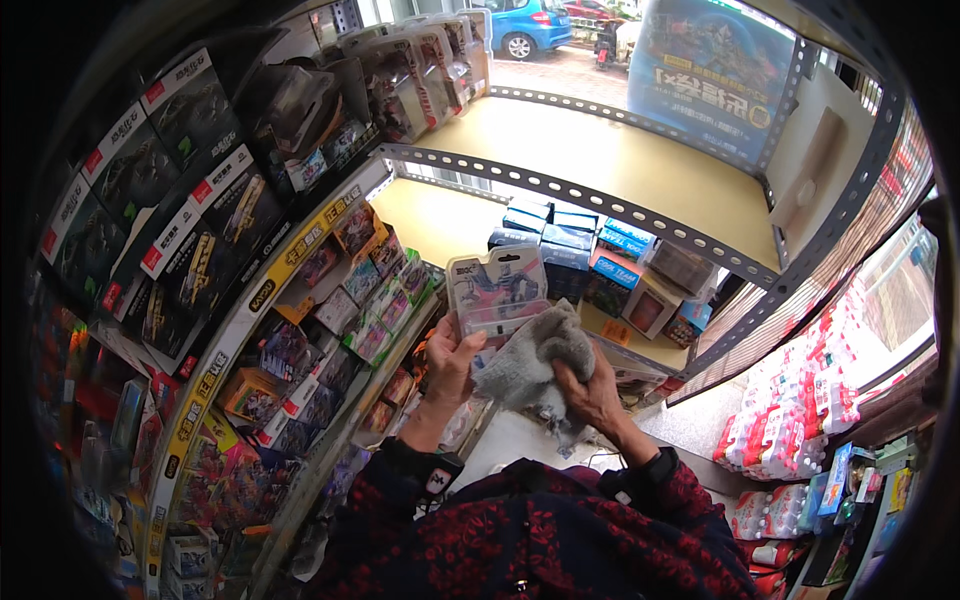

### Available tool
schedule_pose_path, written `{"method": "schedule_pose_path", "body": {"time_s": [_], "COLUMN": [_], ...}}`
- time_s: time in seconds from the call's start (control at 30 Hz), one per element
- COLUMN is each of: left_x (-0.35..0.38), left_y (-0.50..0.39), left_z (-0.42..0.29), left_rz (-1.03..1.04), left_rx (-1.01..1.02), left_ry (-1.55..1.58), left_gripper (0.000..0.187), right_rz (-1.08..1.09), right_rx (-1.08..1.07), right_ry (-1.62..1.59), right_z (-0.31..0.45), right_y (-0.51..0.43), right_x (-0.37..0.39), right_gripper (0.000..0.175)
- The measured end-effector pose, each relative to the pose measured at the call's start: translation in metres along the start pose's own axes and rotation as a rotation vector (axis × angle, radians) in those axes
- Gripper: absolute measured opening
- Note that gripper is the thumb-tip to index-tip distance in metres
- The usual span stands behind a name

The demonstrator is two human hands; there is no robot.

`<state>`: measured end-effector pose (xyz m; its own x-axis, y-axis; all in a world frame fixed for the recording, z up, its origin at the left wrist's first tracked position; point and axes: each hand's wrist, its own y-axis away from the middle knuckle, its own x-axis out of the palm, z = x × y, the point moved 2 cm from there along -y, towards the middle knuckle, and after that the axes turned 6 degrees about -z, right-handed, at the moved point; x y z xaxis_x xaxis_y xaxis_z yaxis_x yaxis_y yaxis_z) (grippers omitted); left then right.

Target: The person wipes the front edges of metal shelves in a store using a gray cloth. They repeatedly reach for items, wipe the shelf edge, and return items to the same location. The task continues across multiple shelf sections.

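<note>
My left hand grips the lower left edge of a clear plastic blister pack with a toy figure inside, thumb across its front. A grey cloth is bunched in my right hand and lies against the pack's lower right part, hiding that corner. Behind the pack, stacked small boxes stand on the lower shelf, some blue and some dark. Similar blister packs stand in a row at the left end of the upper shelf.
A perforated metal shelf edge crosses in front of me above the hands. Shelves of boxed toys and card packs line the left. Shrink-wrapped bottle packs are piled on the right. A large blue poster stands behind the upper shelf.
</note>
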<state>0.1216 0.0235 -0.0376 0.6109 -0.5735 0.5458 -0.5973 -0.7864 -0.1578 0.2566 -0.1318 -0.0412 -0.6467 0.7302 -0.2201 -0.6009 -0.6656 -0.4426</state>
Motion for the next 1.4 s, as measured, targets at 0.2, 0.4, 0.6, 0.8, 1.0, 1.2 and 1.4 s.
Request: {"method": "schedule_pose_path", "body": {"time_s": [0.2,0.4,0.6,0.8,1.0,1.2,1.4], "left_x": [0.013,-0.003,-0.033,-0.046,-0.026,-0.044,-0.049], "left_y": [0.007,-0.008,-0.018,-0.017,0.005,-0.009,-0.007], "left_z": [0.007,0.01,0.025,0.028,0.055,0.043,0.003], "left_rz": [0.026,0.037,-0.245,-0.451,0.017,-0.437,-0.406], "left_rx": [-0.234,-0.536,-0.378,-0.291,-0.253,-0.244,-0.288], "left_ry": [0.216,0.283,0.252,0.184,0.395,0.11,0.297], "left_gripper": [0.055,0.055,0.052,0.05,0.04,0.038,0.038], "right_rz": [0.099,0.153,0.289,0.042,0.201,0.222,0.265], "right_rx": [0.117,0.098,0.196,-0.276,-0.772,-0.887,-0.568], "right_ry": [0.003,0.045,0.069,0.416,0.893,0.986,0.79], "right_z": [-0.005,-0.009,-0.027,0.013,0.055,0.022,-0.016], "right_y": [-0.013,-0.019,0.005,0.002,-0.004,0.029,0.025], "right_x": [-0.022,-0.015,-0.018,-0.018,0.054,0.057,0.009], "right_gripper": [0.038,0.038,0.036,0.05,0.046,0.035,0.041]}}
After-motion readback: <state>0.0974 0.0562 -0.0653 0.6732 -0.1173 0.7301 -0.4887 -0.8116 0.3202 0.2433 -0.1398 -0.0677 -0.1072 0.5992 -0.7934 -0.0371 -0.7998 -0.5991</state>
